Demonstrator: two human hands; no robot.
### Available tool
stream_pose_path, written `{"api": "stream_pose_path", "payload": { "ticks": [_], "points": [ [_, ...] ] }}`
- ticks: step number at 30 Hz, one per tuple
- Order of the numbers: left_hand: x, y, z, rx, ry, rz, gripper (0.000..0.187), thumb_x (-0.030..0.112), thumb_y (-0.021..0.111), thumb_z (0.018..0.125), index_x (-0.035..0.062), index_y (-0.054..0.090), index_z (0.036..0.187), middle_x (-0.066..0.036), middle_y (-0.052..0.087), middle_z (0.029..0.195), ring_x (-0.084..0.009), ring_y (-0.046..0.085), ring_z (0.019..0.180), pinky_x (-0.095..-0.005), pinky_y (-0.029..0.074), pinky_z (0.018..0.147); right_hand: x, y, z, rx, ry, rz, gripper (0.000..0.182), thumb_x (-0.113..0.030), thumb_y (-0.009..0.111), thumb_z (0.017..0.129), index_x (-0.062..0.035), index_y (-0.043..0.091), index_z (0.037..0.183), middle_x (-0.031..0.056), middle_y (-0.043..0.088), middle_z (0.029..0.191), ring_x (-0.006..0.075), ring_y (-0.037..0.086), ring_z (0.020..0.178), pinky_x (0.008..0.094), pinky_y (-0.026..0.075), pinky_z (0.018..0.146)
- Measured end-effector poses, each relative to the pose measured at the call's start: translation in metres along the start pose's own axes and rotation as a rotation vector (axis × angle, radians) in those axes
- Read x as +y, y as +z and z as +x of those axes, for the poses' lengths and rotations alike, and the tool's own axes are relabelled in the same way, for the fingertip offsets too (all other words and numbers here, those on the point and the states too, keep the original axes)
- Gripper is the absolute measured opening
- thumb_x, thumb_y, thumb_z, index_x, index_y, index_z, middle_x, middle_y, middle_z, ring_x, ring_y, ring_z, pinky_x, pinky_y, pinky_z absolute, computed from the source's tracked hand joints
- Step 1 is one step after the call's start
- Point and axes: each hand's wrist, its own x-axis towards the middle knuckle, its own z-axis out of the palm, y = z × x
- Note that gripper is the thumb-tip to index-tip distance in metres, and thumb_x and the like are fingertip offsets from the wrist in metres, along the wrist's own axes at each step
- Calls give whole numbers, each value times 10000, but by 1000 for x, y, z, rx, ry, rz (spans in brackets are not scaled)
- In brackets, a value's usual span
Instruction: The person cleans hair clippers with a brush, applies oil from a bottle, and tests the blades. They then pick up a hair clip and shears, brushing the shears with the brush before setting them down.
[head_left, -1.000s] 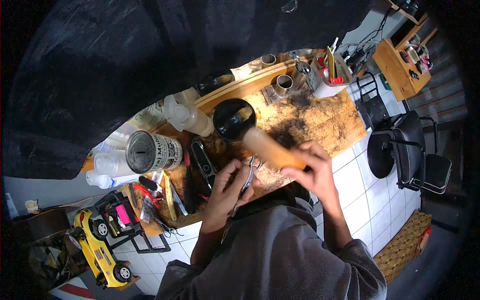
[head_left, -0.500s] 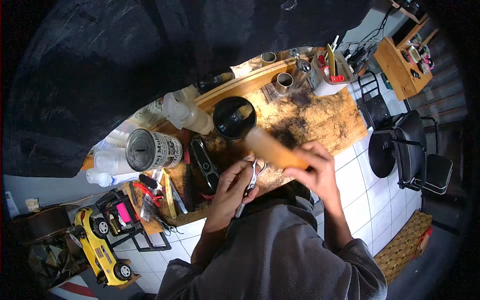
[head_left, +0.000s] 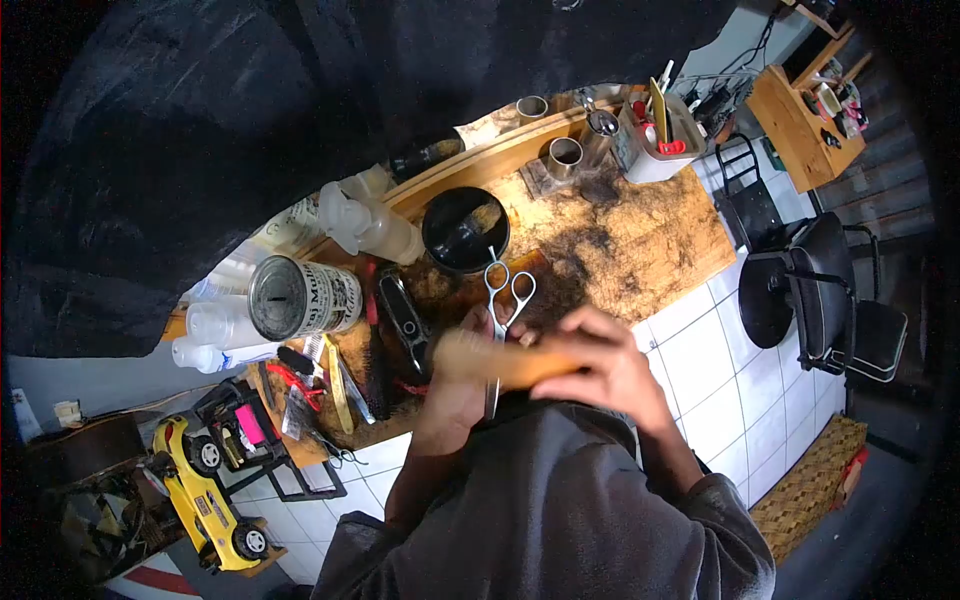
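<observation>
My left hand (head_left: 457, 385) is closed on a pair of silver scissors (head_left: 503, 318), whose finger rings point up toward the black bowl. My right hand (head_left: 612, 370) grips an orange-handled brush (head_left: 535, 367), its pale end blurred by motion. The brush lies across the scissors and in front of part of my left hand, so some left fingers are hidden. Just beyond the scissors is the black bowl (head_left: 450, 247) with a shaving brush (head_left: 478, 225) in it. Left of my left hand lies a black clipper (head_left: 404, 315).
Dark hair is scattered over the wooden table (head_left: 680, 225). A tin (head_left: 290, 298), bottles (head_left: 215, 322) and combs (head_left: 340, 385) crowd its left side. A metal cup (head_left: 564, 155) and a tool container (head_left: 655, 155) stand at the back. A black chair (head_left: 830, 285) is at the right.
The orange-handled brush has swung down and left across the scissors, with my right hand moving slightly left and down. The scissors now stand more upright, with their rings higher.
</observation>
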Motion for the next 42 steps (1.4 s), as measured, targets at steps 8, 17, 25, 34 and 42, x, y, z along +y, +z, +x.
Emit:
{"api": "stream_pose_path", "payload": {
  "ticks": [8,17,25,34,42],
  "points": [
    [-1,5,1,-103,38,-193,221,252,490,981,54,553,1055,-46,539,886,-109,463,735,-225,399,657,14,-19,3,154,140,-7,428,-249,839,662,17,695,965,103,594,904,216,608,776,331,500,671],
    [0,14,-1,231,49,226,224,292,498,976,74,550,988,-18,535,820,-98,518,684,-202,420,613,8,-9,-2,84,136,-54,431,-316,814,674,-31,701,978,104,601,946,225,624,791,330,525,695],
    [7,18,-2,-3,-50,-38,212,242,464,993,54,549,1039,-47,551,970,-94,448,773,-215,379,614,22,-22,-7,258,297,50,382,-210,820,683,1,698,978,95,612,862,200,571,791,321,452,672],
    [17,27,-12,-3,64,463,256,280,412,1014,53,460,1120,-68,551,804,-46,357,522,-189,283,462,33,-10,-15,138,196,10,442,-280,835,656,-15,704,985,94,610,896,216,586,841,315,483,724],
    [13,20,-15,-18,201,672,478,39,493,954,57,197,1329,-171,622,1020,-116,569,658,-230,436,534,28,-28,-14,401,391,78,347,-141,772,739,44,669,1013,94,597,869,185,555,808,303,443,722]
  ]
}}
